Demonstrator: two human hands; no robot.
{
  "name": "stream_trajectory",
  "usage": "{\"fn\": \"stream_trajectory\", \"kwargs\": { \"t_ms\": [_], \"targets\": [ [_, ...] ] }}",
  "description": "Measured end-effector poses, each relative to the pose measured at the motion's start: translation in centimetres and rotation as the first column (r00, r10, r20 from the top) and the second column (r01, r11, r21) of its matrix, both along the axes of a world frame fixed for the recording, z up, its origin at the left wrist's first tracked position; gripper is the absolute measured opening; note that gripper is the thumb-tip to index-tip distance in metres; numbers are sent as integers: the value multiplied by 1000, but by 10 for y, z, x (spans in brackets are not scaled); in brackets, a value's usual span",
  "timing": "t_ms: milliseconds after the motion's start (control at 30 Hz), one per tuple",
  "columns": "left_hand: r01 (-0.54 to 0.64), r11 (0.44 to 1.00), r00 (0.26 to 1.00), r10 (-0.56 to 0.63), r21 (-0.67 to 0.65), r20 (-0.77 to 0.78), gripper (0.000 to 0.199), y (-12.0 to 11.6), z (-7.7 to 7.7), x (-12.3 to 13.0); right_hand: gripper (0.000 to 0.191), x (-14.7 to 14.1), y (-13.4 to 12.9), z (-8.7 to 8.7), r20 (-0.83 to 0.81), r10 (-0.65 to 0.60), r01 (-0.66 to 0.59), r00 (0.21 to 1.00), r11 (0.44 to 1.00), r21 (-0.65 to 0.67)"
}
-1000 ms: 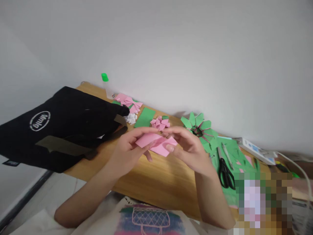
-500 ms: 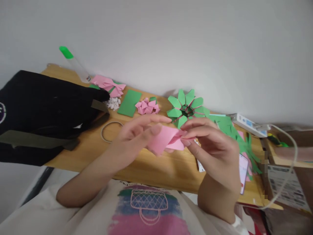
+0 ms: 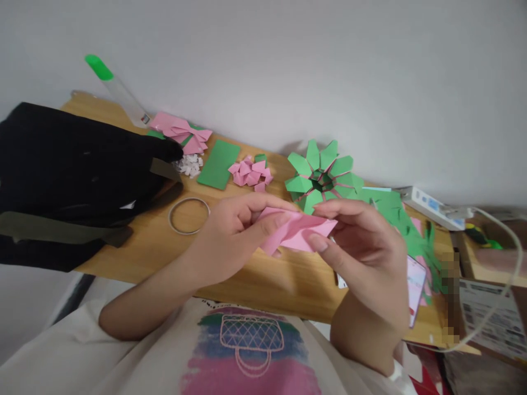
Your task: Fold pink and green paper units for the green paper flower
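A partly folded piece of pink paper (image 3: pixel 294 233) is held above the wooden table by both hands. My left hand (image 3: pixel 242 230) grips its left side, thumb on top and fingers behind. At its right side, my right hand (image 3: pixel 358 241) has the thumb pressed on the front edge and the index finger near the far edge. Beyond the hands stands a ring of green folded pieces with pink between them (image 3: pixel 321 175). Small pink folded pieces (image 3: pixel 249 173) lie in a pile left of it, beside a green paper stack (image 3: pixel 219 164).
A tape roll (image 3: pixel 188 215) lies left of my left hand. Black cloth (image 3: pixel 78 181) covers the table's left end. Rightward are green cut paper (image 3: pixel 385 211), a phone (image 3: pixel 415 285), and a power strip (image 3: pixel 432 208) with a white cable.
The pink paper has turned and opened out between my hands, and my right thumb now lies on its front. The view has shifted slightly.
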State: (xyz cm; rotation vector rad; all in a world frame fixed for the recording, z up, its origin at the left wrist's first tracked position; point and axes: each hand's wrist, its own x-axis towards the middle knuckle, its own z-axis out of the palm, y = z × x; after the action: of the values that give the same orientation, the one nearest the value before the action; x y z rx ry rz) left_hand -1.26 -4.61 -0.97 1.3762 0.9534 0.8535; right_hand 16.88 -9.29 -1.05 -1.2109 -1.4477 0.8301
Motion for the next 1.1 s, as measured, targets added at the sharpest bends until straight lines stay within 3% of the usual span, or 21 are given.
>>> {"fn": "stream_trajectory", "kwargs": {
  "t_ms": [367,533,633,733,800,933,1100],
  "targets": [
    [-50,987,998,53,151,-16,13,-4,-3,0,22,-5,1,-4,-17,-39,38,999,998,-52],
    [-51,982,998,45,180,36,25,-9,-7,-5,22,-9,0,-6,-71,-108,104,992,993,-48],
    [10,965,1000,-17,260,26,40,-11,-8,-10,21,-10,0,-6,-70,-154,152,986,988,-38],
    [96,903,995,-75,419,-66,49,-9,-6,-15,19,-9,-1,-7,-67,-172,170,983,985,-34],
    [107,875,991,-56,472,-121,42,-7,-4,-17,17,-8,-1,-7,-66,-169,166,983,985,-42],
    [72,873,991,-6,482,-137,30,-6,-1,-16,16,-8,-2,-7,-68,-149,146,986,988,-44],
    [-60,857,989,121,513,-85,23,-11,-1,-9,21,-8,-4,-5,-19,-164,164,986,986,-22]
  ]
}}
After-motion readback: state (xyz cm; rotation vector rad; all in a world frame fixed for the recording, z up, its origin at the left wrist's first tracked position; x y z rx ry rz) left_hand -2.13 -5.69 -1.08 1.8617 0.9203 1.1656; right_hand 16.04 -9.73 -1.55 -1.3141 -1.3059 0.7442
